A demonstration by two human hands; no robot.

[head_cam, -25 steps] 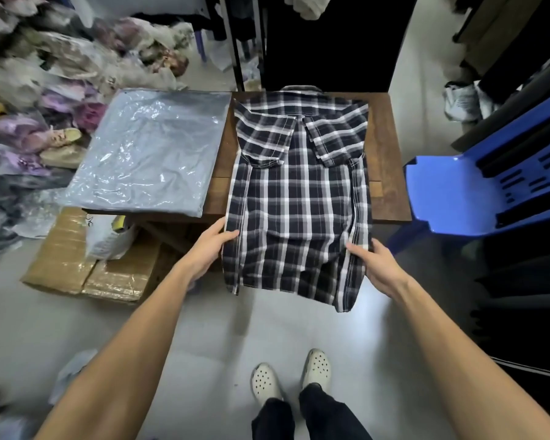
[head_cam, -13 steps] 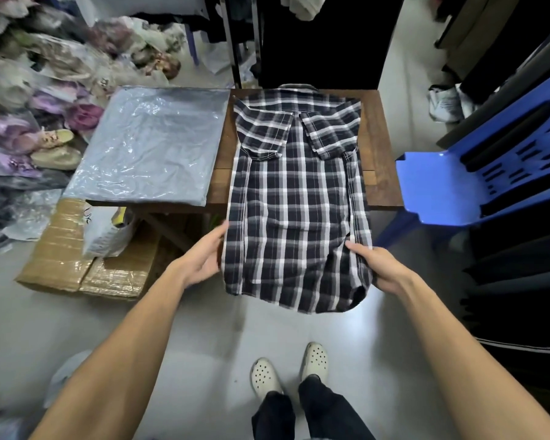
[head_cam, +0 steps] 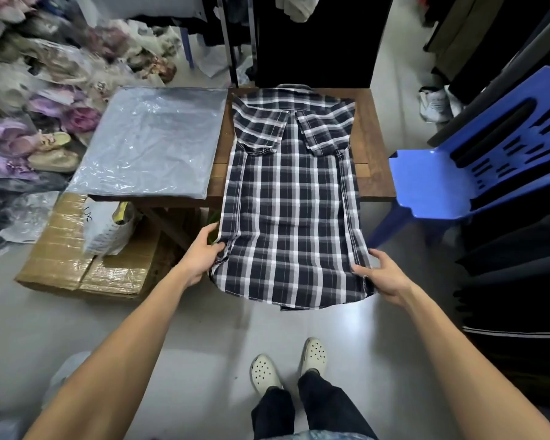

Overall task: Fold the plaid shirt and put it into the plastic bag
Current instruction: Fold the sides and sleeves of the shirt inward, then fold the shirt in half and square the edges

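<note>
The plaid shirt [head_cam: 291, 198], dark blue with white checks, lies back up on the wooden table [head_cam: 370, 147], both sleeves folded in across its back. Its lower part hangs past the table's near edge. My left hand [head_cam: 205, 250] pinches the shirt's lower left side edge. My right hand [head_cam: 380, 274] grips the lower right edge near the hem, holding it lifted and spread. A flat clear plastic bag [head_cam: 150, 144] lies on the table to the left of the shirt.
A blue plastic chair [head_cam: 458, 173] stands right of the table. Cardboard boxes [head_cam: 77, 265] with a white bag sit on the floor under the table's left side. Piles of packed clothes fill the far left. Dark garments hang at right. My feet [head_cam: 286, 363] stand on the grey floor.
Both hands have slid down the shirt's side edges toward the hem, and the hanging lower part now looks lifted and spread flatter.
</note>
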